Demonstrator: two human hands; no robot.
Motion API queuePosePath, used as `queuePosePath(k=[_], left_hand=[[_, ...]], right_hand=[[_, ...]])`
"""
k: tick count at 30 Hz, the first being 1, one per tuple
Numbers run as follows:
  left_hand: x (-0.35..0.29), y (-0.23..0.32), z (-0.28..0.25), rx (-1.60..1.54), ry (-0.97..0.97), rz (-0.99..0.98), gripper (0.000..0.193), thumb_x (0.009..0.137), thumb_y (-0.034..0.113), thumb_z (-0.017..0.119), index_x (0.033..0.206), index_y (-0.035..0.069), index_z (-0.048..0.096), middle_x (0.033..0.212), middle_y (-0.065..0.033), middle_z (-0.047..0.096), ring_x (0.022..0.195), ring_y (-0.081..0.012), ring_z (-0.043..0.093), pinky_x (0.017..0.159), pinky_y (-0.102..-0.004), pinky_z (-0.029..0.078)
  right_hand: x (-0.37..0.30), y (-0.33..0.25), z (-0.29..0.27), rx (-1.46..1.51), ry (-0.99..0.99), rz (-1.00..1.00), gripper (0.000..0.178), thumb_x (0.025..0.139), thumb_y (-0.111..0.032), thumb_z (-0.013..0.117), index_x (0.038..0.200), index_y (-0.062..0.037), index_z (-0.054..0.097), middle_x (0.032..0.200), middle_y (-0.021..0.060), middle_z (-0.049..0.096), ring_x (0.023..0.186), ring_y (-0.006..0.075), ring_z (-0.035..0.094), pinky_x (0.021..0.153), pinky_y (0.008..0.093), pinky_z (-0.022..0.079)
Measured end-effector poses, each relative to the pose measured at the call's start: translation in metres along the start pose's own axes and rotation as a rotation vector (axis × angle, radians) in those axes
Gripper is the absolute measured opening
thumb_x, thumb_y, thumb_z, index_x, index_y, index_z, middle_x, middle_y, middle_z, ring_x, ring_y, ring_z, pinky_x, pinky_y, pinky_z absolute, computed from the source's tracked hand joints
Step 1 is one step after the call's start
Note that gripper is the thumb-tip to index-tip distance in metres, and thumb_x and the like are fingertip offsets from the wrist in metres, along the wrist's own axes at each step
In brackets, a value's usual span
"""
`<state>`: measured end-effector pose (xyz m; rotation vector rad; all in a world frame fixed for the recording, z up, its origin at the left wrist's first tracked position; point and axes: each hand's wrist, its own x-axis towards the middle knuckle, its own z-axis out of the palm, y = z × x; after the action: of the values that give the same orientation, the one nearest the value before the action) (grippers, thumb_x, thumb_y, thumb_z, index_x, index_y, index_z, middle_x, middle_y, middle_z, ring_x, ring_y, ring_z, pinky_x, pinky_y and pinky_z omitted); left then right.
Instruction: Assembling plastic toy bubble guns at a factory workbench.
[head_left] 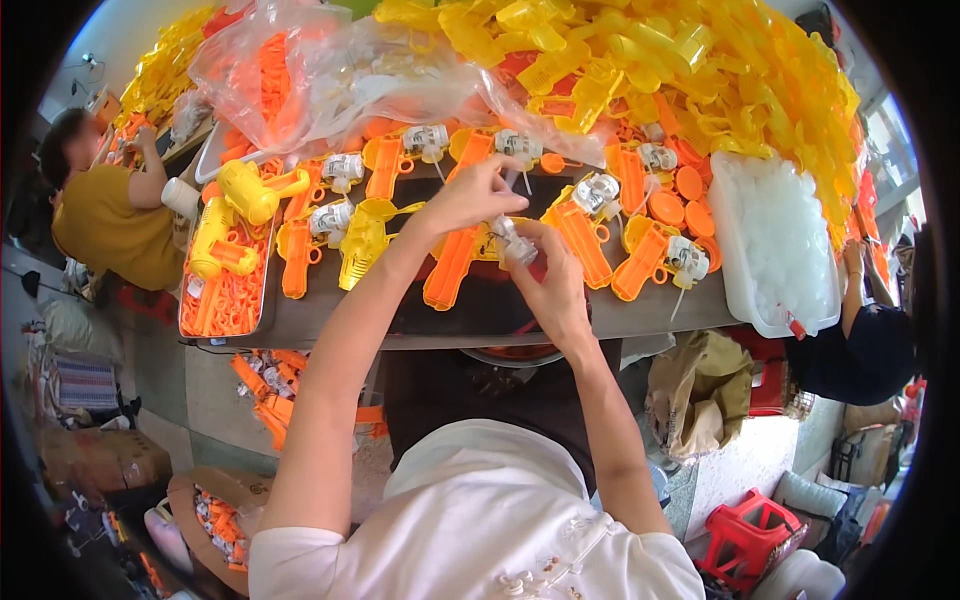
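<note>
My right hand [556,285] holds a small clear plastic mechanism [515,243] between thumb and fingers above the table's near side. Just above it, my left hand [475,198] has its thumb and fingertips pinched together; whatever they hold is too small to make out. Below the hands lies a yellow toy gun shell half with an orange handle [450,275]. More such shells lie in rows on both sides, such as an orange-handled one [580,243] right of my right hand. Several carry a clear mechanism [597,192] at one end.
A tray of small orange parts [222,318] stands left, with yellow toy guns [250,192] on it. At right is a white tub of translucent pieces [780,250]. Yellow shells [690,80] are heaped behind, beside a clear plastic bag [350,75]. Two people work nearby.
</note>
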<state>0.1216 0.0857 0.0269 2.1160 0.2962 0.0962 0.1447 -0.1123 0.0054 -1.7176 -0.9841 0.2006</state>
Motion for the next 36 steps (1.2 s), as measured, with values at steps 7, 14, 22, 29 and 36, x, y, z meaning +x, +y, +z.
queuePosePath(k=[7,14,22,29,36], left_hand=[[-0.070,-0.006,0.000,-0.270,0.433,-0.038,0.026,0.089,0.016,0.072,0.108,0.002,0.061,0.091,0.0000,0.060,0.084,-0.0071,0.059,0.077,-0.0234,0.049],[-0.131,0.011,0.044,-0.023,0.562,0.230,0.024,0.085,0.016,0.075,0.101,0.004,0.062,0.087,-0.0032,0.067,0.080,-0.0139,0.063,0.076,-0.0286,0.050],[-0.093,0.026,0.023,0.618,0.604,0.441,0.043,0.074,0.013,0.079,0.114,0.006,0.064,0.099,-0.0078,0.066,0.094,-0.0256,0.063,0.088,-0.0380,0.046],[-0.076,0.005,0.021,0.164,0.425,0.288,0.047,0.076,0.005,0.077,0.121,0.004,0.060,0.111,-0.0136,0.065,0.107,-0.0304,0.061,0.089,-0.0382,0.049],[-0.080,-0.028,0.037,-0.132,0.466,0.304,0.048,0.082,0.001,0.072,0.128,0.003,0.056,0.119,-0.0116,0.064,0.110,-0.0281,0.062,0.094,-0.0350,0.048]], right_hand=[[0.009,0.014,-0.006,0.438,0.003,0.279,0.028,0.093,-0.009,0.060,0.120,0.0007,0.055,0.111,0.0069,0.061,0.098,0.0133,0.061,0.084,0.0271,0.048],[0.026,0.013,-0.012,0.417,-0.101,0.317,0.030,0.095,-0.014,0.059,0.122,0.0002,0.057,0.106,0.0056,0.063,0.094,0.0111,0.060,0.080,0.0247,0.048],[0.038,-0.009,-0.010,0.200,-0.108,0.090,0.032,0.093,-0.016,0.065,0.118,0.0016,0.058,0.102,0.0045,0.064,0.091,0.0085,0.059,0.077,0.0248,0.049],[0.021,-0.014,-0.001,-0.050,0.157,-0.029,0.031,0.089,-0.016,0.071,0.112,0.0011,0.059,0.105,0.0129,0.064,0.099,0.0231,0.060,0.087,0.0333,0.048],[-0.001,0.013,0.029,-0.535,0.219,-0.149,0.013,0.081,-0.015,0.074,0.089,-0.0056,0.068,0.140,0.0165,0.045,0.134,0.0381,0.034,0.115,0.0607,0.015]])
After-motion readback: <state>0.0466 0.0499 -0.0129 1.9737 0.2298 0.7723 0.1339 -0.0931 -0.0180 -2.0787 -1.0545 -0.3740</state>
